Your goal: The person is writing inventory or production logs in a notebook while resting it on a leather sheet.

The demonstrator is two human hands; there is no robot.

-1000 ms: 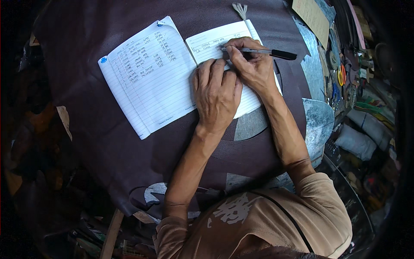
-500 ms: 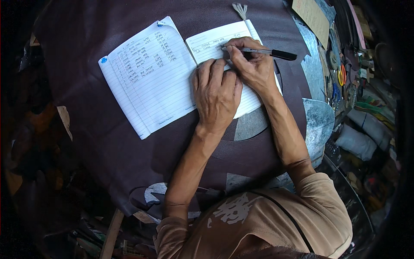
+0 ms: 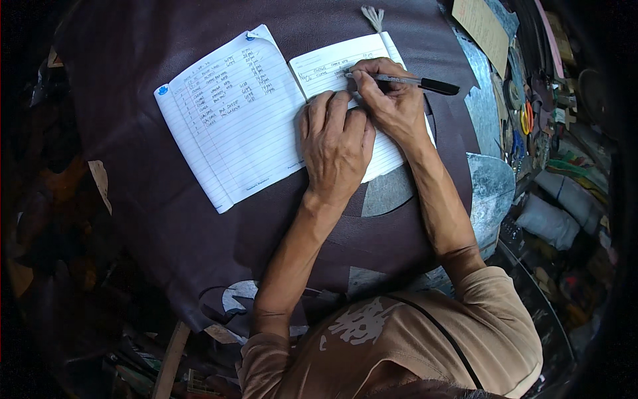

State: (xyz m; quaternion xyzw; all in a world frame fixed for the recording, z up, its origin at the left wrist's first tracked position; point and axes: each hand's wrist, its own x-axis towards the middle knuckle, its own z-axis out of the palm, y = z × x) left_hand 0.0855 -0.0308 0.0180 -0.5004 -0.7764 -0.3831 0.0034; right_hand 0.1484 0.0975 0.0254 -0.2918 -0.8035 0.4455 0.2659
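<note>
A ruled notebook page [image 3: 246,146] with handwritten rows in its upper part lies tilted on dark brown leather. Against its right side is a smaller ruled page [image 3: 335,53] with a few written lines at the top. My right hand [image 3: 395,100] grips a pen [image 3: 440,87], its black-capped end pointing right and its tip on the smaller page's writing. Lying palm down across the lower part of the pages, my left hand [image 3: 335,149] has its fingers stretched forward, close to the right hand. It covers where the two pages meet.
The brown leather [image 3: 159,233] drapes over the table. A grey cut piece [image 3: 387,194] shows below the smaller page. On the right are metal sheets [image 3: 490,193], scissors with orange handles [image 3: 526,118] and wrapped bundles [image 3: 548,221]. A grey tassel [image 3: 373,18] lies at the far edge.
The pen tip has shifted very slightly along the writing line, and the view has moved a touch. The left hand stays in place on the pages.
</note>
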